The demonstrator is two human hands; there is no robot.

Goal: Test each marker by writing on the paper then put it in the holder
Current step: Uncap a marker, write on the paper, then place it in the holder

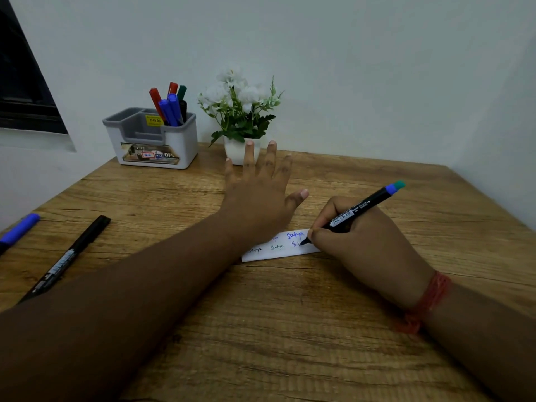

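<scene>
I log a wooden table (pixel 290 329) set into the corner of a pale wall (pixel 348 68), with a dark window (pixel 23 91) at far left. At the back of the table stands a white and grey holder (pixel 156 146); its right rear compartment carries red, blue, green and black markers upright, the other compartments I see bare. Just right of it sits a white pot of white flowers (pixel 240 111). The left hand (pixel 261 195) lies flat with fingers spread and straight, its heel resting on the upper left part of the paper (pixel 278 248), a small white slip near mid-table with several written words in blue and dark ink. The right hand (pixel 356 236) pinches a black-bodied marker (pixel 351 213) in a writing grip, tip touching the paper's lower row at its right end; a blue and green cap end points up and right. A red thread band (pixel 429 297) circles the right wrist. At left, well apart from the paper, lie a black marker (pixel 66 256) and, at the table edge, a blue-capped marker (pixel 18 229).
</scene>
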